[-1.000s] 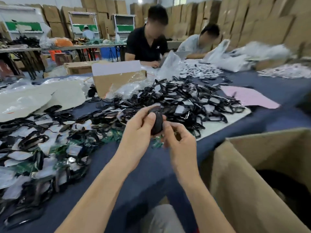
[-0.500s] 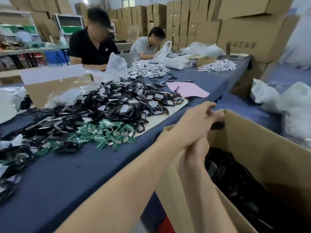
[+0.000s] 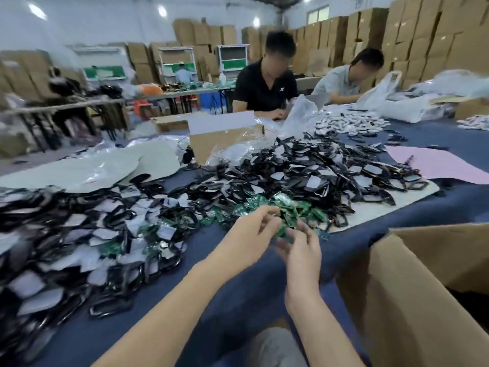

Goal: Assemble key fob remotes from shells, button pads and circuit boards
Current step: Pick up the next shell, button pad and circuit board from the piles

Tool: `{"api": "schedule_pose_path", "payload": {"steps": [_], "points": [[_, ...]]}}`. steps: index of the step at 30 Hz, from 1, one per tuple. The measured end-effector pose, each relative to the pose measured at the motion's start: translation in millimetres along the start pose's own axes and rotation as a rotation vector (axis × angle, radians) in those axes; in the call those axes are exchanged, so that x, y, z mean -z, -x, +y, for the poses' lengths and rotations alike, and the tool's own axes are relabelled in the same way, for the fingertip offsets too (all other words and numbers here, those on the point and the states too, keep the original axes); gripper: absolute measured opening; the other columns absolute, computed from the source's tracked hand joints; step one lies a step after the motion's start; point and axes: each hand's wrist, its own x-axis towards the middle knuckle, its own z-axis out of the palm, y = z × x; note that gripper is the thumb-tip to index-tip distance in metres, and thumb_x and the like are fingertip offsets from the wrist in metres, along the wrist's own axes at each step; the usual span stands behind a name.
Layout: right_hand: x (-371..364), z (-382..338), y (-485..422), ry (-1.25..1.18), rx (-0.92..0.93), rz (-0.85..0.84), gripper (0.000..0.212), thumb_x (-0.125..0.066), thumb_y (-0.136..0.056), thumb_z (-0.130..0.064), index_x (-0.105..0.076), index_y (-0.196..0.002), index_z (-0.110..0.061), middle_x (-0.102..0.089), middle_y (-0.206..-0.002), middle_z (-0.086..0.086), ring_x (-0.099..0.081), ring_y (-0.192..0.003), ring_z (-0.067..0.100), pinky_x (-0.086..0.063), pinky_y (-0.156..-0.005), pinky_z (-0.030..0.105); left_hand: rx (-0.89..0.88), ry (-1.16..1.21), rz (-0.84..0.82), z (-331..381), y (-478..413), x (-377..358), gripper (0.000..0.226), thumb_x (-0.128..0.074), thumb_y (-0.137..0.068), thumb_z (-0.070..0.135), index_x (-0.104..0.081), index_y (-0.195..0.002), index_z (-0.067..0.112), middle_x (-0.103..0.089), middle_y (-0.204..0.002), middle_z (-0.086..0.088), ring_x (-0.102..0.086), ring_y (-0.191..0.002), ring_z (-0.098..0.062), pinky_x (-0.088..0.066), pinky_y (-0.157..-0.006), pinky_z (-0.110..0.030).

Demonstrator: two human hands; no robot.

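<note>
Head view: you are looking down at your two hands, close together over the table.
Right hand (image 3: 301, 250): your fingers are curling round one green circuit board (image 3: 284, 231) and pinching it just above the table.
Left hand (image 3: 251, 230): your fingers are bending in and reaching the same board. It is too blurry, so I cannot tell if this hand is gripping it.
Green pile (image 3: 280, 203): more green boards are lying in a heap just behind your hands.
Black shells (image 3: 317, 170): lots of them, many with white patches, are lying in a big heap behind the green pile. Another heap is spreading out on your left.
Table (image 3: 238, 292): a dark blue cloth is covering it.
Big box (image 3: 397, 300): a brown cardboard box is standing open on your right, just beside the table.
Pink sheet (image 3: 436, 165): it is lying flat past the shells, far on the right.
Two people (image 3: 264, 86): they are sitting across the table.
</note>
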Motion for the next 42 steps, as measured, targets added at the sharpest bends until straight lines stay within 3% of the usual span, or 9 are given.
{"api": "schedule_pose_path", "payload": {"steps": [3,7,12,16,20,28,32,39,42], "points": [[-39,27,7,0.113,-0.017,-0.101,0.02,-0.048,-0.104,-0.014,-0.059,-0.12,-0.022,-0.066,-0.098,-0.001,-0.064,-0.083,0.014,-0.05,-0.073,0.031,0.134,-0.089,0.079,-52,32,38,0.031,-0.049,-0.104,0.035,-0.055,-0.133,0.029,-0.063,-0.104,0.02,-0.061,-0.097,0.001,-0.05,-0.088,-0.021],[-77,53,13,0.345,0.069,-0.3,0.025,-0.044,-0.104,-0.019,-0.06,-0.106,-0.039,-0.064,-0.099,-0.016,-0.062,-0.079,-0.002,-0.05,-0.072,0.024,0.237,-0.184,0.167,-94,65,69,0.031,-0.048,-0.103,0.034,-0.054,-0.133,0.033,-0.061,-0.108,0.027,-0.059,-0.103,0.008,-0.04,-0.082,-0.004],[-123,77,11,0.574,0.166,-0.507,0.026,-0.043,-0.104,-0.017,-0.057,-0.107,-0.039,-0.06,-0.109,-0.017,-0.054,-0.096,-0.009,-0.042,-0.073,0.011,0.173,-0.431,0.182,-117,71,83,0.032,-0.042,-0.105,0.029,-0.053,-0.136,0.028,-0.057,-0.128,0.014,-0.051,-0.117,-0.007,-0.044,-0.097,-0.025],[-148,85,-9,0.688,0.289,-0.505,0.025,-0.042,-0.104,-0.012,-0.058,-0.109,-0.03,-0.059,-0.109,-0.013,-0.054,-0.104,0.0,-0.044,-0.088,0.023,0.127,-0.673,0.228,-126,57,83,0.026,-0.053,-0.101,0.021,-0.06,-0.125,0.018,-0.059,-0.117,0.001,-0.053,-0.108,-0.019,-0.044,-0.094,-0.029],[-159,90,-33,0.729,0.304,-0.447,0.024,-0.041,-0.103,-0.012,-0.058,-0.11,-0.028,-0.06,-0.106,-0.01,-0.056,-0.102,0.007,-0.046,-0.085,0.027,0.152,-0.843,0.369,-137,35,86,0.021,-0.06,-0.092,0.025,-0.064,-0.111,0.018,-0.061,-0.104,-0.002,-0.06,-0.095,-0.024,-0.048,-0.083,-0.036],[-172,92,-54,0.735,0.321,-0.385,0.028,-0.04,-0.102,-0.013,-0.057,-0.105,-0.035,-0.06,-0.104,-0.016,-0.058,-0.097,0.007,-0.047,-0.082,0.028,0.208,-0.97,0.321,-158,8,96,0.035,-0.054,-0.094,0.045,-0.066,-0.116,0.021,-0.066,-0.111,0.0,-0.063,-0.1,-0.025,-0.045,-0.085,-0.04],[-171,92,-53,0.743,0.337,-0.395,0.029,-0.042,-0.101,-0.013,-0.057,-0.106,-0.037,-0.06,-0.105,-0.017,-0.057,-0.098,0.001,-0.047,-0.083,0.026,0.127,-0.971,0.314,-158,10,100,0.026,-0.077,-0.083,0.036,-0.072,-0.101,0.018,-0.069,-0.091,0.0,-0.067,-0.085,-0.024,-0.05,-0.07,-0.039],[-170,91,-51,0.738,0.393,-0.422,0.029,-0.043,-0.1,-0.012,-0.059,-0.108,-0.036,-0.06,-0.105,-0.017,-0.058,-0.097,0.003,-0.049,-0.083,0.029,0.109,-0.85,0.414,-160,10,106,0.01,-0.069,-0.091,0.019,-0.071,-0.099,0.014,-0.068,-0.083,0.0,-0.068,-0.078,-0.025,-0.056,-0.068,-0.038],[-169,87,-53,0.747,0.467,-0.395,0.03,-0.044,-0.1,-0.01,-0.059,-0.11,-0.034,-0.058,-0.107,-0.019,-0.056,-0.104,0.003,-0.049,-0.089,0.031,0.128,-0.866,0.38,-160,12,106,0.043,-0.086,-0.07,0.003,-0.071,-0.109,0.01,-0.071,-0.086,-0.003,-0.069,-0.076,-0.025,-0.056,-0.067,-0.036]]}}
